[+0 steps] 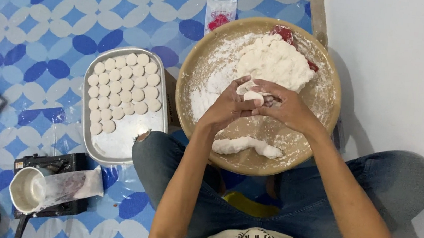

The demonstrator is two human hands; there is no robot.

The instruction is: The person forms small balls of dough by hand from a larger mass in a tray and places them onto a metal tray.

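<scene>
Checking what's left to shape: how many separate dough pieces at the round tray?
3: a big mound at the tray's far side, a long strip near its front edge, a small piece between left hand and right hand; more may hide beneath them.

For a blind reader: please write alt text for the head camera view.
Both hands, left hand and right hand, pinch a small dough piece over a floured round tray holding a dough mound. Beside it, a metal tray holds rows of dough discs.

White dough (273, 62), tan round tray (329, 102), blue-and-white patterned mat (49, 23)
</scene>
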